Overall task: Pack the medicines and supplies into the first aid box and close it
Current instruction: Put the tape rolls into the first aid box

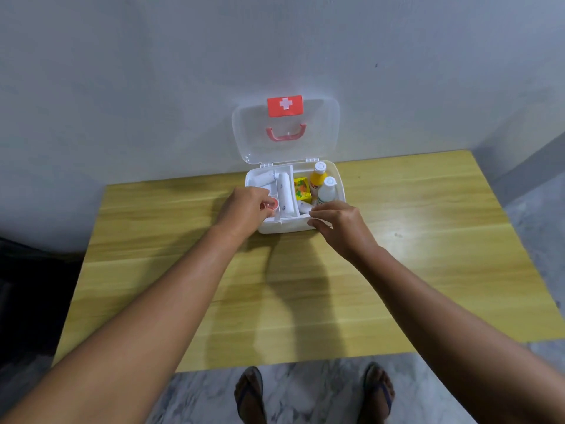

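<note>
The white first aid box (286,227) stands open at the back of the table, its clear lid (318,130) with a red cross label leaning on the wall. Inside lie white bandage rolls (284,191), a yellow carton (302,188), a yellow bottle (317,178) and a white bottle (327,188). My left hand (244,209) holds a small red roll (271,205) over the box's left compartment. My right hand (339,224) rests at the box's front right corner, thumb on the front wall and fingers extended over the rim.
The box sits on a yellow wooden table (428,240) pushed against a white wall. The marble floor and my feet in sandals (312,393) show below the table's front edge. A dark object lies at the left.
</note>
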